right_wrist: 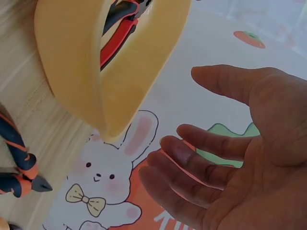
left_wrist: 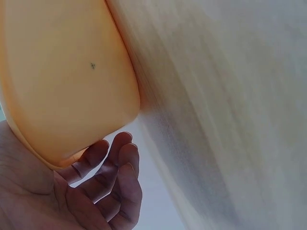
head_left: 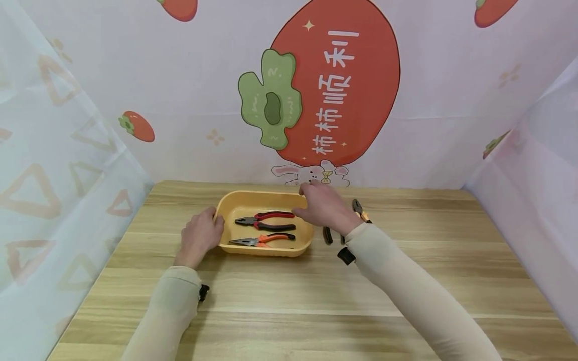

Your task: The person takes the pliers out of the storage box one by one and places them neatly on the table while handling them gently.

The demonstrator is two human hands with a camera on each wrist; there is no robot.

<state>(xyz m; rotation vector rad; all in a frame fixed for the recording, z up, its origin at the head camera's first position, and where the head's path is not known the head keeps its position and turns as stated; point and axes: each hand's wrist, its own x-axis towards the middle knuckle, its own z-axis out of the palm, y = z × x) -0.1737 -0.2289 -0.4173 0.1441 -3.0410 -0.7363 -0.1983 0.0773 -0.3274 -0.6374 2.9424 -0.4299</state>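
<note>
We are seemingly steadying the tray (head_left: 257, 251) near the table's (head_left: 280, 311) back, our left hand (head_left: 200, 236) gripping one end, our right hand (head_left: 328, 206) hovering wide and empty by the other, the next move probably needing the pliers (head_left: 259, 219) inside kept level.

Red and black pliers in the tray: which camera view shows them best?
The head view: the red and black pliers show from tip to handles. In the right wrist view, the tray hides part; the left wrist view shows none.

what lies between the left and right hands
In the head view, the yellow tray lies there, with red-black pliers and orange-black pliers inside.
</note>
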